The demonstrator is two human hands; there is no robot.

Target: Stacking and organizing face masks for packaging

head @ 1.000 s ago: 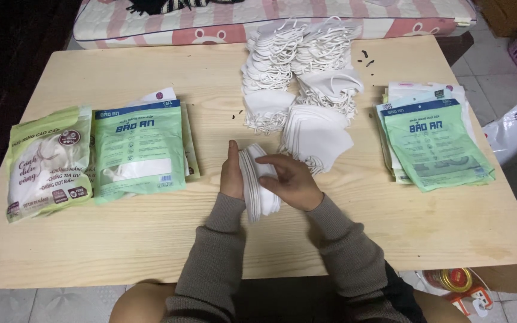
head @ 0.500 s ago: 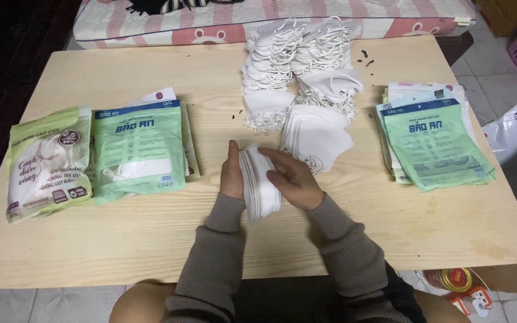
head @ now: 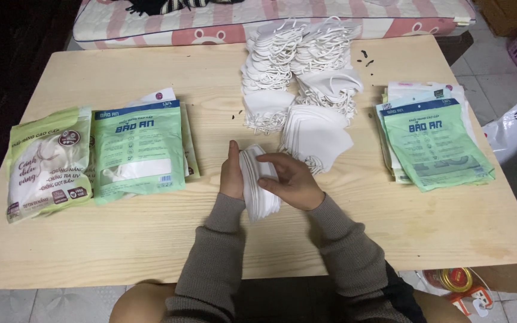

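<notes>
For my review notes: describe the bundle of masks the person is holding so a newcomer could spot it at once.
On the wooden table, at its near middle, the left hand and right hand clasp a stack of white face masks. Unlike the loose mask piles behind it, it stands on edge, pressed flat between both hands.

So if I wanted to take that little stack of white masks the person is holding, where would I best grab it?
Probably across its flat faces, squeezing from both sides, as the left hand and right hand do now. The stack of masks stands on edge on the table, its thin layers side by side, so pressure on the two broad faces keeps them together. Pinching only one edge would likely let them fan apart.
</notes>
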